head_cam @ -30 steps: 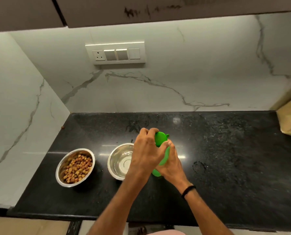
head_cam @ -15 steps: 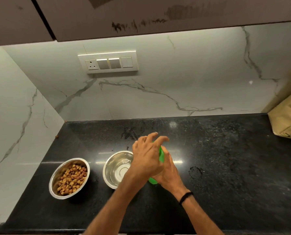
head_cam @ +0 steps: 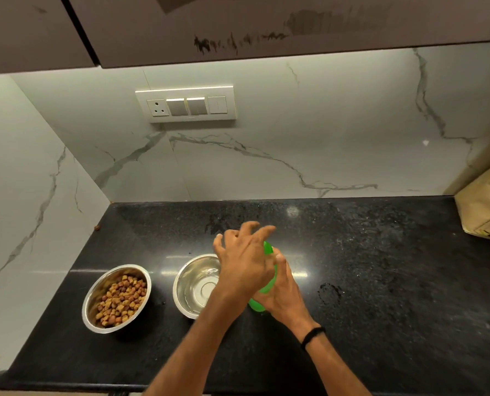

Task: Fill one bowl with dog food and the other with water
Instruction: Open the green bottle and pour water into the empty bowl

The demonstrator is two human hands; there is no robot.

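Observation:
Two steel bowls stand on the black counter. The left bowl (head_cam: 95, 307) holds brown dog food kibble (head_cam: 120, 298). The right bowl (head_cam: 185, 284) is shiny inside and seems to hold clear water. Just right of it a green bottle (head_cam: 257, 304) stands upright, mostly hidden by my hands. My right hand (head_cam: 283, 295) is wrapped around the bottle's body. My left hand (head_cam: 245, 261) is over the bottle's top with its fingers spread apart, covering the cap.
A tan paper bag (head_cam: 486, 207) sits at the far right of the counter (head_cam: 381, 281). A switch and socket panel (head_cam: 186, 104) is on the marble back wall. A marble side wall closes the left end. Cabinets hang overhead.
My left hand's fingers have opened from a closed grip on the bottle's cap to a spread pose. The camera has tilted, so the scene sits lower in frame.

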